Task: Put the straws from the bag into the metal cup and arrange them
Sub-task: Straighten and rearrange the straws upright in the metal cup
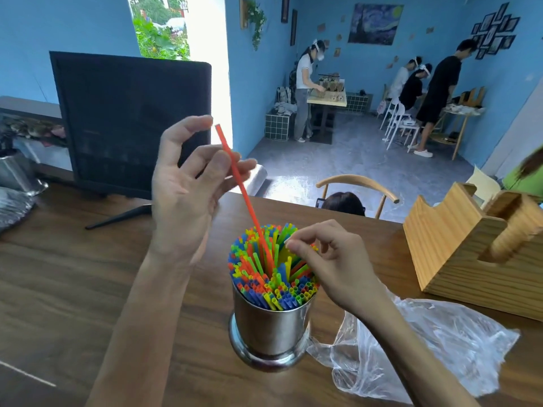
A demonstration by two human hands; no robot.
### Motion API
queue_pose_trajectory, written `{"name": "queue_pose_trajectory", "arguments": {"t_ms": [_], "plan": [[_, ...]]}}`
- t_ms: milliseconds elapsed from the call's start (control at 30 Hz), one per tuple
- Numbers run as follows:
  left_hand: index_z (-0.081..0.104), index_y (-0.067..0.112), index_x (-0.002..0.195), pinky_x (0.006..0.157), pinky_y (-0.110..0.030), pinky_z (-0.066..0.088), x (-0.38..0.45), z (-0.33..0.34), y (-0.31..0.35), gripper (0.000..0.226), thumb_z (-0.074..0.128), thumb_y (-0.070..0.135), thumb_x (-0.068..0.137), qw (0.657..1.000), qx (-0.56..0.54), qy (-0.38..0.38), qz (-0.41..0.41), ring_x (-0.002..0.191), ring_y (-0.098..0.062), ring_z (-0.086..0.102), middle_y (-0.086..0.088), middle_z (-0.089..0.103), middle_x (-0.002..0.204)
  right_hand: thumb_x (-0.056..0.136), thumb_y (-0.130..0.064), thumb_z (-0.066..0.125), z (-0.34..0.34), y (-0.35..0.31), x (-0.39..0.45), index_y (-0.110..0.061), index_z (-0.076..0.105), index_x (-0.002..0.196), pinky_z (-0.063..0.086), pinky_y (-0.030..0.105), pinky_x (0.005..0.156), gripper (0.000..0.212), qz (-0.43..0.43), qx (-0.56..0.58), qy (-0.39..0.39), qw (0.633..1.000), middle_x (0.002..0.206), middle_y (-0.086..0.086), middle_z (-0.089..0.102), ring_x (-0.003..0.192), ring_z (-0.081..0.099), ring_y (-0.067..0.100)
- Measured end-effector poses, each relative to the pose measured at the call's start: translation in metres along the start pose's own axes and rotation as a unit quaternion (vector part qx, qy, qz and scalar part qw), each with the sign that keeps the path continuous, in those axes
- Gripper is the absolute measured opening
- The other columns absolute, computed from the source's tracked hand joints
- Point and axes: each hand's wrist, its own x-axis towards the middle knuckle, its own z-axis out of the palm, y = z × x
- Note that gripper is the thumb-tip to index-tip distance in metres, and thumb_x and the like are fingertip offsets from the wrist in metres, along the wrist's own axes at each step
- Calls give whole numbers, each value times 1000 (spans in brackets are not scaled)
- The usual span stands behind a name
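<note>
A: Straws (273, 274) packed tight in the metal cup (271, 330): thin plastic tubes, blue, green, yellow and orange, fanned out above the rim. The cup is shiny steel, round, with a flared base, standing on the dark wooden table (73, 274).

B: And one orange straw (241, 186) stands far taller than the rest, its lower end down among the bundle.

A: Left hand (188, 186) is raised above and left of the cup, palm towards the camera, pinching that orange straw near its upper part between thumb and fingers.

B: Right hand (332, 259) sits at the cup's right edge, fingers curled, fingertips (293, 245) pinching the top of a straw.

A: The bag (411, 348), clear crinkled plastic, lies flat on the table just right of the cup, under the right wrist.

B: A pale wooden holder (458, 245) behind it, a dark monitor (132, 121) at the back left.
</note>
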Motion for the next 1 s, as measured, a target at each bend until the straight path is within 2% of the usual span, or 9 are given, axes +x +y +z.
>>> {"name": "queue_pose_trajectory", "arguments": {"t_ms": [100,167,233,300,400,533,700,833,1000], "plan": [[56,24,123,70,-27,59,-3,9,-2,33,61,17,91,997,78,-26,3,75,-23,76,3,66,91,90,-26,75,-8,3,3,-33,74,88,44,18,67,7,20,12,16,1000,85,-13,70,81,60,4],[61,25,116,68,-29,60,-8,11,-11,28,64,15,89,989,129,-63,-30,73,-24,76,2,66,90,93,-29,72,-18,6,6,-31,74,87,50,32,69,6,56,46,55,996,80,-9,73,76,65,12],[65,27,110,67,-27,60,-15,6,-22,26,70,11,89,975,179,-103,-76,72,-22,76,-3,67,89,94,-34,68,-27,11,8,-27,72,82,51,37,73,15,105,62,69,990,74,-6,72,73,66,16],[70,31,101,69,-23,57,-20,-2,-31,25,78,13,87,951,259,-147,-86,72,-13,72,2,70,85,91,-51,64,-33,14,5,-21,68,77,53,37,73,33,153,51,19,987,71,-2,70,68,63,12],[75,32,87,76,-27,55,-23,-12,-36,15,83,20,83,905,367,-203,-65,80,-12,68,10,71,79,82,-63,66,-33,14,-1,-15,67,75,51,24,65,49,202,43,-82,975,72,6,71,63,64,7],[77,31,79,77,-30,55,-20,-14,-37,5,81,30,81,890,385,-229,-84,84,-12,68,11,71,81,79,-60,71,-31,14,-2,-11,69,79,48,21,60,50,197,56,-111,972,76,11,71,62,66,5],[76,31,82,75,-32,54,-21,-12,-38,6,81,27,83,897,377,-216,-82,81,-14,64,9,69,77,84,-57,66,-31,13,1,-13,70,84,55,24,59,45,211,102,-83,969,77,5,74,66,71,11],[75,32,88,77,-16,48,-19,-10,-39,9,76,24,88,909,377,-169,-50,91,-10,63,16,69,88,82,-57,63,-28,15,6,-16,70,95,58,27,60,43,224,99,-77,967,79,-2,75,66,72,13],[75,35,92,87,-19,49,-19,-12,-45,10,74,25,91,902,386,-180,-71,102,-5,63,18,70,97,93,-37,71,-24,18,11,-20,78,90,55,23,60,18,210,70,-95,971,80,-1,77,66,69,6]]}}
